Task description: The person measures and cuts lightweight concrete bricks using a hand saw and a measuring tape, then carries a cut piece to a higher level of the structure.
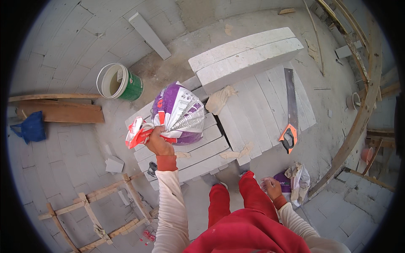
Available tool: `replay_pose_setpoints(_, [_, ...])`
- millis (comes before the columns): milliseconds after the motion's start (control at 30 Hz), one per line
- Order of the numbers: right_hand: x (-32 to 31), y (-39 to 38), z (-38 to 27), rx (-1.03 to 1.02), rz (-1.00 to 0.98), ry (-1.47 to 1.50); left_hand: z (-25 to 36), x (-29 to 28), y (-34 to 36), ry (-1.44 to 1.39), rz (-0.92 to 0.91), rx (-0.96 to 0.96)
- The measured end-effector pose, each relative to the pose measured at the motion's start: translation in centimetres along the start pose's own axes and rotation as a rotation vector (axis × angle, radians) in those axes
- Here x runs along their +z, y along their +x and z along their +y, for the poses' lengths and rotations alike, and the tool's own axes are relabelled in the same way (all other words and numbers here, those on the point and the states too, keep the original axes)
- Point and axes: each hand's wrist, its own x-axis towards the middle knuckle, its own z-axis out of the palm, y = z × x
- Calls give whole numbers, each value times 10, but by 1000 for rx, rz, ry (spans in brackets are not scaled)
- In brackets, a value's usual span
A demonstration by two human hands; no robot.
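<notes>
My left hand [159, 142] is closed round the gathered neck of a purple and white bag [180, 114], whose red-and-white end sticks out past my fist. The bulging bag rests on or just over a stack of light grey blocks [206, 148]; which of the two I cannot tell. Beside my right leg hangs my right hand [271, 186], its fingers loosely curled and partly spread, with nothing seen in them. Just behind it on the floor is another purple and white bag [283, 181], crumpled and slumped.
A handsaw [290, 105] with an orange handle lies on the blocks at right. Larger blocks [249, 55] stand at the back. A green bucket [134, 86] is at far left, a wooden ladder-like frame [95, 215] at near left, and a curved timber [358, 122] at right.
</notes>
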Motion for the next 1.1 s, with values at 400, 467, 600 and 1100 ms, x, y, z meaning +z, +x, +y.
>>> replay_pose_setpoints(400, [28, -35, -96, -58, -244, -218, 135, -196, -177, 374, 25, -413])
replay_pose_setpoints(467, [30, -26, -101, -49, -331, -314, 113, -244, -223, 678, 92, -223])
replay_pose_setpoints(600, [4, -10, -100, 20, -364, -608, 88, -345, -293, 744, -12, -424])
replay_pose_setpoints(1100, [182, -16, -126, 63, -547, -1169, -219, -654, -395, 432, 280, -705])
